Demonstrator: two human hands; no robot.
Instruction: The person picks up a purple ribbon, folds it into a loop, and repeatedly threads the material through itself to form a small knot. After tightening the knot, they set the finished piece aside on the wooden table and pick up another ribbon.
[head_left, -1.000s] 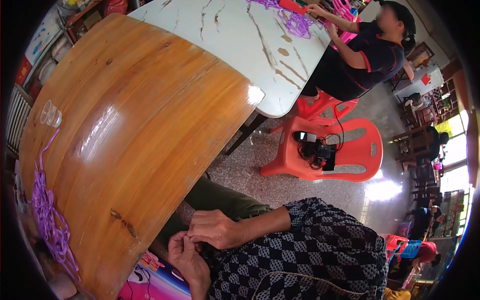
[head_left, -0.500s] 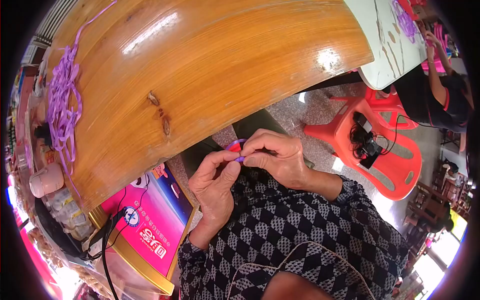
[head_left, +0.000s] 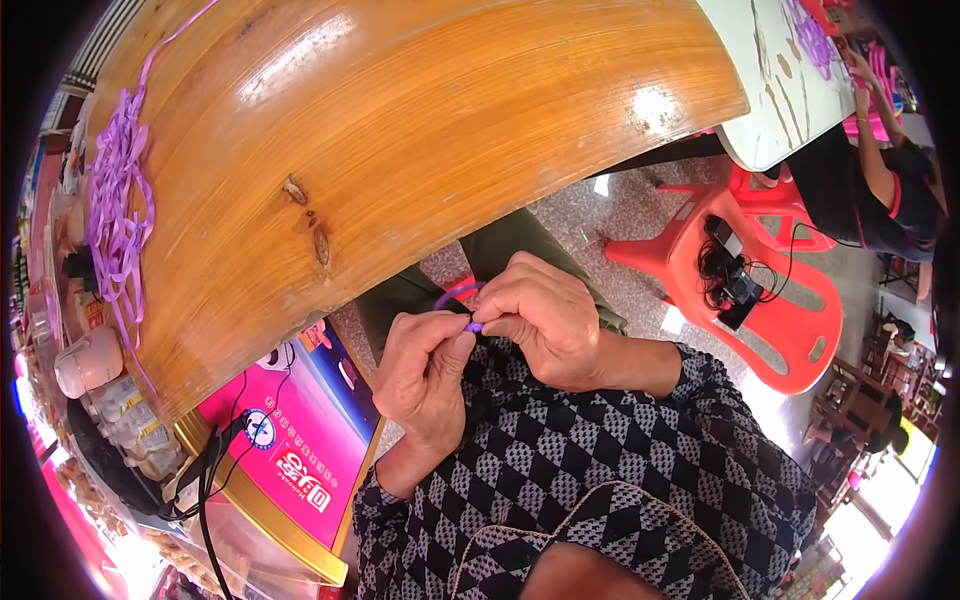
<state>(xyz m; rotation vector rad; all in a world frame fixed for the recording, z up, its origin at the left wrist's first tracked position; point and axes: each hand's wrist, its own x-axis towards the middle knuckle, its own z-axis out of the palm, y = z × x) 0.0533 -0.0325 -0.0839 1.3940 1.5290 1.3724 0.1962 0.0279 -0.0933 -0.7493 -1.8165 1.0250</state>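
Both my hands meet over my lap, just off the table's near edge, pinching a purple ribbon point(head_left: 475, 327) between thumbs and forefingers. A small knot or fold of it shows at the fingertips, and a loop of the ribbon arcs above them. My left hand point(head_left: 425, 370) grips one side, its other fingers curled in. My right hand point(head_left: 545, 320) holds the other side, its knuckles bent over the top. The rest of the held ribbon is hidden by the fingers. A loose heap of purple ribbon point(head_left: 122, 205) lies along the wooden table's left side.
The wooden table point(head_left: 430, 130) spans the area ahead. A red plastic chair point(head_left: 775, 335) at right bears black cables and small devices. A pink poster board point(head_left: 290, 450) stands at lower left, near a pink container point(head_left: 90, 362). Another person point(head_left: 880, 190) works at the marble-patterned table point(head_left: 775, 90).
My hands have shifted slightly left and the fingertips have drawn closer together on the ribbon. More of the purple loop shows above them. The view has shifted a little.
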